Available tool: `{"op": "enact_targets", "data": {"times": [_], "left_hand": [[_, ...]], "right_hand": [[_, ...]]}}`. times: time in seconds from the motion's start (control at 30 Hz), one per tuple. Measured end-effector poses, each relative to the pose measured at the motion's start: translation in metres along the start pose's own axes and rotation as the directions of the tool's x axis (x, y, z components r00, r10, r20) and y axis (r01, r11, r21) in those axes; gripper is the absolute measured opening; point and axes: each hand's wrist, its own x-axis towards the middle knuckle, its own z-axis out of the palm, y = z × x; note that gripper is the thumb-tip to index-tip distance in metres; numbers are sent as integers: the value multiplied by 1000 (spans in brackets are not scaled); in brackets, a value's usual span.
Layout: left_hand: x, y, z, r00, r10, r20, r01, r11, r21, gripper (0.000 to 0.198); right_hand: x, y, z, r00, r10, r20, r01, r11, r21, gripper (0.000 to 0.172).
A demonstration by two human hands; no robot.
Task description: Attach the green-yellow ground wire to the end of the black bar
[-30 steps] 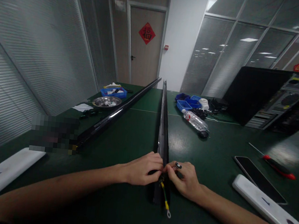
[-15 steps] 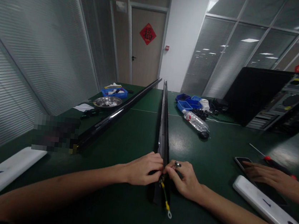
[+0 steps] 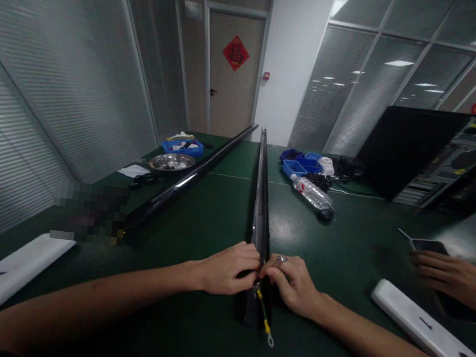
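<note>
A long black channel-shaped rail [image 3: 260, 215] runs away from me along the table. My left hand [image 3: 231, 269] is closed at its near end, fingertips bent over the rail. Against it, from the other side, my right hand [image 3: 294, 285] is closed too, thumb and index finger pinched at the same spot; a ring is on one finger. What the fingertips pinch is hidden. Just below them a short yellow-green wire [image 3: 264, 313] comes out of the rail, ending in a metal ring terminal [image 3: 270, 341].
Another black rail [image 3: 186, 183] lies to the left. White numbered devices [image 3: 7, 278] flank my arms. At right, another person's hand [image 3: 454, 277] rests on a phone [image 3: 430, 246]. Farther back are a plastic bottle [image 3: 312, 195], blue bins [image 3: 294, 168], a metal bowl [image 3: 154, 163] and computer cases [image 3: 420, 159].
The other person's hand and the phone have slid to the right, covering most of the screwdriver. My own hands stay at the same spot on the rail.
</note>
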Motion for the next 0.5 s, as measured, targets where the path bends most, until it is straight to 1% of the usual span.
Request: {"op": "enact_targets", "data": {"times": [0.13, 0.3, 0.5], "left_hand": [[0, 0, 1, 1000, -5, -9, 5, 1000, 2, 11], [0, 0, 0, 1000, -6, -3, 6, 1000, -5, 11], [0, 0, 0, 1000, -4, -3, 4, 1000, -2, 10]], "right_hand": [[1, 0, 0, 1000, 6, 11, -6, 1000, 3, 40], [1, 0, 1, 999, -12, 29, 11, 999, 47, 40], [1, -2, 0, 999, -42, 13, 41, 998, 44, 34]]}}
